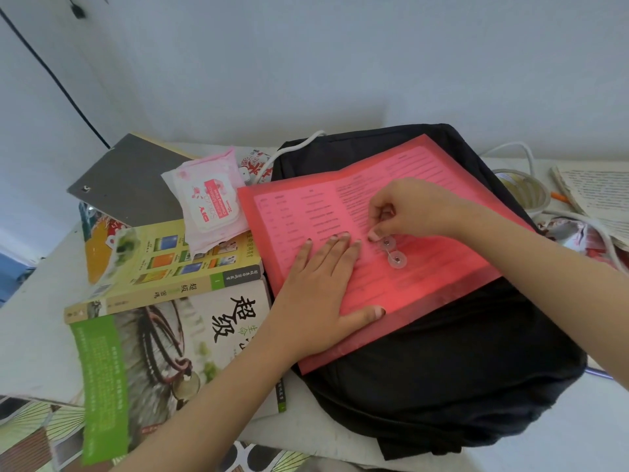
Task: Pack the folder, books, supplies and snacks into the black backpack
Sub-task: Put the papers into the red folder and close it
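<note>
Evidently the packing has barely begun: nothing is seen going into the black backpack [442,369], which lies flat on the worktop [34,301] with no opening in view. The red folder [442,267] rests on top of the backpack, not in it. The left hand [320,294] presses flat on the folder with straight fingers, while the right hand [415,209] pinches the folder's string clasp [391,251], so fastening the folder looks like the step in hand. Left of the backpack lie two stacked books [177,267], a pack of wipes [211,195] and a grey notebook [132,185], all seemingly left to pack. Whether anything already sits inside cannot be told.
</note>
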Motion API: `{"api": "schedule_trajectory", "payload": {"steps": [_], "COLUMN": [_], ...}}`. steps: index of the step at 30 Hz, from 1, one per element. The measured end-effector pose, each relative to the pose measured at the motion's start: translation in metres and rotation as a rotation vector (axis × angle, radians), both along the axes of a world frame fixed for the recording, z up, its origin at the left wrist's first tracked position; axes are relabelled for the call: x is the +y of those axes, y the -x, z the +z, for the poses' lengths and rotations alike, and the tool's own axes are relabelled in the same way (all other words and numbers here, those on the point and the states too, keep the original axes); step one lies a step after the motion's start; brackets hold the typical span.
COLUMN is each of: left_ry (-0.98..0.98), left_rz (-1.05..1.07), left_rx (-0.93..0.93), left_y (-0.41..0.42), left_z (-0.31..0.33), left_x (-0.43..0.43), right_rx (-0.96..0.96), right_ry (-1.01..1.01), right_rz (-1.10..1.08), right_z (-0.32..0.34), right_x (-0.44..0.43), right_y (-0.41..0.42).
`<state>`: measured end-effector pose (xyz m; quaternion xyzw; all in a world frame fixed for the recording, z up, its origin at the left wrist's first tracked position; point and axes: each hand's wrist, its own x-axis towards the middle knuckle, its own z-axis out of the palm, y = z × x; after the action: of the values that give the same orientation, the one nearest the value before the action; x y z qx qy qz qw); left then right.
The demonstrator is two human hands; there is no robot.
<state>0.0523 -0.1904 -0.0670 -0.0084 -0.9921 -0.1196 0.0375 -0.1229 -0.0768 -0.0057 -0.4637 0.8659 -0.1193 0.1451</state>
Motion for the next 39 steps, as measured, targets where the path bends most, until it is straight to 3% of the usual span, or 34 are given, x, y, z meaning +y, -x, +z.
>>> {"api": "schedule_trajectory", "payload": {"steps": [8,23,39], "left_ry": [0.006,0.005,0.003], "left_rz": [0.003,0.004,0.005], "left_rx": [0.007,0.012,0.001], "left_y": [0.0,0.0,0.0], "left_z": [0.0,0.0,0.003], "left_x": [0.0,0.0,0.001], "right_rx": [-0.071,0.337,0.45], "right_ry": [0.172,0.258,0.269], "right_rz": [-0.109,0.026,0.019], "right_z": [-0.012,-0.028,-0.036], "right_x": [0.025,0.064,0.072], "right_y": [0.005,-0.033,-0.044]}}
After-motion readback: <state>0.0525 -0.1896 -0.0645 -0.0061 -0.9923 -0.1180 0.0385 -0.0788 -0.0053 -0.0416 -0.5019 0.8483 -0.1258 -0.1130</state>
